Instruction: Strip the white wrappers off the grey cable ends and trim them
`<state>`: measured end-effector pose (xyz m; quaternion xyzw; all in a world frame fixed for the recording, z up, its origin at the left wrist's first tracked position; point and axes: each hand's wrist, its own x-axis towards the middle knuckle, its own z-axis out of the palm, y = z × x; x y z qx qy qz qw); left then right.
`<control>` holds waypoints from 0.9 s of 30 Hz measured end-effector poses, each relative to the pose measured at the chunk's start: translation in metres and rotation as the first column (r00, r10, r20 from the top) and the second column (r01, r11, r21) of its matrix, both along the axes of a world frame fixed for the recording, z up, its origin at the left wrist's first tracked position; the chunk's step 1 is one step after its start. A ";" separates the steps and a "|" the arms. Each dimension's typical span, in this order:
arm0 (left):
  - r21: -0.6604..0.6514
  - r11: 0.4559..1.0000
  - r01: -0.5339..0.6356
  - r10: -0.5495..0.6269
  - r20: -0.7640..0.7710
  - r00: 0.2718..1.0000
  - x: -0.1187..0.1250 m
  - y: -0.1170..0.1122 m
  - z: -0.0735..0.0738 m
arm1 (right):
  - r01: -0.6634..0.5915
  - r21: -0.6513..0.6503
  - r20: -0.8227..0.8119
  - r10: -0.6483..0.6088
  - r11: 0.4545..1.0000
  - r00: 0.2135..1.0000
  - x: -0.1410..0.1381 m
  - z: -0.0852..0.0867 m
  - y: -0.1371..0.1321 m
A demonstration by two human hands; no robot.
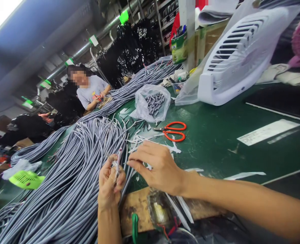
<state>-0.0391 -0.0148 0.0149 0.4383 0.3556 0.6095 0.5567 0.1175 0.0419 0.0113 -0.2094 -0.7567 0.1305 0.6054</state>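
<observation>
In front of me my left hand (110, 181) is closed around a grey cable (119, 159). The cable's end points up, with whitish material around it near my fingers. Just to the right, my right hand (158, 166) has thumb and fingertips pinched together, close to the cable but apart from it. Whatever that pinch holds, if anything, is too small to make out. A large bundle of grey cables (86, 159) spreads beside and behind my left hand. Beyond my right hand lie white strips (175, 148) and red-handled scissors (174, 131).
Behind the scissors sits a clear plastic bag (139, 98) of short grey tubes (155, 103). A white fan (239, 61) stands on the green tabletop (211, 139) at right. Nearest me is a wooden board (129, 206) with a small device. Another person (92, 88) works across the table.
</observation>
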 end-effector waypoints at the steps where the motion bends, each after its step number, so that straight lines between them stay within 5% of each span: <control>1: 0.004 1.000 -0.001 0.001 -0.004 1.000 0.000 0.000 0.000 | 0.016 0.045 0.020 -0.017 0.999 1.000 -0.001 -0.002 -0.001; 12: 0.060 0.998 -0.012 0.016 -0.065 0.998 0.007 0.001 0.002 | 0.048 0.128 0.076 -0.058 0.991 0.995 -0.003 -0.007 -0.001; 17: 0.026 0.999 0.020 -0.019 -0.042 0.999 0.009 0.004 0.003 | -0.163 -0.074 -0.015 0.162 0.984 0.987 -0.008 -0.010 0.001; 19: 0.008 0.998 0.059 -0.059 -0.034 0.998 0.009 0.005 0.003 | -0.355 -0.274 -0.123 0.334 0.894 0.935 -0.012 -0.013 0.002; 21: -0.010 0.997 0.072 -0.072 -0.028 0.997 0.008 0.006 0.002 | -0.557 -0.438 -0.275 0.484 0.706 0.831 -0.017 -0.015 0.002; 24: -0.026 0.999 0.026 -0.027 -0.032 0.999 0.009 0.007 0.001 | -0.775 -0.471 -0.482 0.612 0.422 0.627 -0.021 -0.014 0.001; 27: -0.036 0.999 -0.030 0.028 -0.060 0.998 0.010 0.008 0.001 | -0.834 -0.447 -0.541 0.644 0.325 0.541 -0.019 -0.010 0.001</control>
